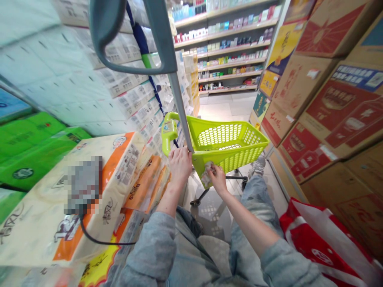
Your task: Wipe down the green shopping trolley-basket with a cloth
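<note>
A lime-green shopping cart (230,157) with a perforated basket stands in front of me. Its grey pole (182,107) rises to a looped grey handle (167,36). My left hand (180,164) is closed on the cart's near edge, right by the foot of the pole; its fingertips are partly hidden. In my right hand (218,178) is a crumpled greyish-white cloth (208,172), pinched in the fingers and pressed against the green side panel (200,162) below the basket.
Stacked tissue packs (119,159) line the left, with a blurred-out device (85,185) and its black cable on top. Cardboard cartons (335,107) wall the right. A red bag (317,239) stands at lower right. Shelves of small boxes (230,52) are at the aisle's end.
</note>
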The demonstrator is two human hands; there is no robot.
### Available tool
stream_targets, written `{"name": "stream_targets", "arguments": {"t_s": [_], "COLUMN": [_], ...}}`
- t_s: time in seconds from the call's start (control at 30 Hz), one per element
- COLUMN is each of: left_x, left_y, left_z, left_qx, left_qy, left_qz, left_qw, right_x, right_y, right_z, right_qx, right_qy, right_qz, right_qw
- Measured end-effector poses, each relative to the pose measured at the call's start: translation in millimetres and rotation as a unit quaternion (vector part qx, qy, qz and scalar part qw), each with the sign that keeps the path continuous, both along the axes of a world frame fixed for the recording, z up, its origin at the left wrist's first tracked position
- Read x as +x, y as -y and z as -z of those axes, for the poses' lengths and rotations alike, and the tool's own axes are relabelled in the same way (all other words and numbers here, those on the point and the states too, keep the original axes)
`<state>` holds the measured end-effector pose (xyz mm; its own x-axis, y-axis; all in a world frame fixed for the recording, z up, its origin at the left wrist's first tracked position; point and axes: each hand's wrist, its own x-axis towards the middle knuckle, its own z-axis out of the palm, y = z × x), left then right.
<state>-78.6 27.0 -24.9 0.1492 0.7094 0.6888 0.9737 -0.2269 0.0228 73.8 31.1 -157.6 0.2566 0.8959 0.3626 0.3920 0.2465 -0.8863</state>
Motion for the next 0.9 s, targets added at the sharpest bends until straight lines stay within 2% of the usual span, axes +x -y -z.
{"name": "stream_targets", "arguments": {"t_s": [0.13, 0.2, 0.3, 0.47, 0.57, 0.67, 0.83, 0.9], "left_x": [-3.9, -5.3, -5.9, -5.7, -5.7, -4.9, -3.5, -3.7], "left_y": [-0.2, 0.2, 1.1, 2.6, 2.7, 2.7, 2.9, 2.8], "left_z": [0.1, -0.3, -1.4, -3.0, -2.9, -2.5, -1.8, -1.5], "left_qx": [0.005, 0.005, 0.006, -0.005, -0.008, -0.009, -0.009, -0.011], "left_qy": [-0.007, -0.014, -0.016, -0.01, -0.003, 0.007, 0.01, 0.008], "left_qz": [-0.003, -0.004, -0.011, -0.015, -0.007, -0.006, -0.006, -0.006], "left_qw": [1.0, 1.0, 1.0, 1.0, 1.0, 1.0, 1.0, 1.0], "right_x": [-18.3, -27.3, -35.7, -32.8, -25.3, -22.1, -34.9, -42.0], "right_y": [4.9, 5.9, 6.5, 5.9, 5.4, 8.2, 18.1, 20.1], "right_z": [-39.3, -46.2, -29.7, 22.4, 34.6, 22.5, -24.5, -34.1], "right_qx": [0.074, 0.077, 0.06, -0.019, -0.042, -0.02, 0.077, 0.097], "right_qy": [-0.019, -0.02, -0.005, 0.001, 0.011, 0.015, 0.011, 0.006], "right_qz": [0.002, 0.014, 0.027, 0.05, 0.037, 0.023, -0.001, 0.004], "right_qw": [0.997, 0.997, 0.998, 0.999, 0.998, 0.999, 0.997, 0.995]}}
